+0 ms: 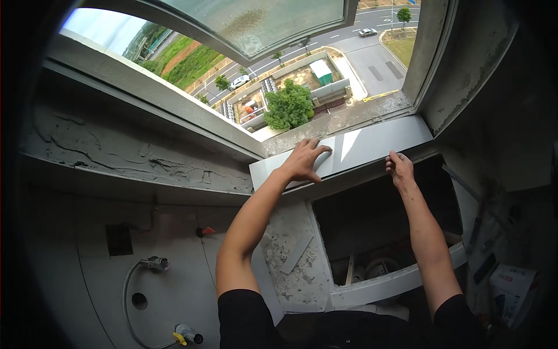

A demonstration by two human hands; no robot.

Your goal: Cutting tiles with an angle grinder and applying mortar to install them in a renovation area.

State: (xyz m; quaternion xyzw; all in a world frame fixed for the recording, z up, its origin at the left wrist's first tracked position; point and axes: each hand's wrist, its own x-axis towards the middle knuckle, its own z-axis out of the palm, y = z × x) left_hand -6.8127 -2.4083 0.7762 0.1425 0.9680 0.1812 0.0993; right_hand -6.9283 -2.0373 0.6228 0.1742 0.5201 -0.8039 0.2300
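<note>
Nothing legible: the white package [511, 294] right of the dark counter opening [363, 218] bears reddish and dark print, too small to read.

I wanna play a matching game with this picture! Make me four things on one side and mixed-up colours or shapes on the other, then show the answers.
Things
1. Left hand
2. Flat panel
3. Bushy tree
4. Small wall handle

Matches
A. Red
B. Leafy green
C. Spread open
D. Pale grey

Right pairs: 1-C, 2-D, 3-B, 4-A
</note>
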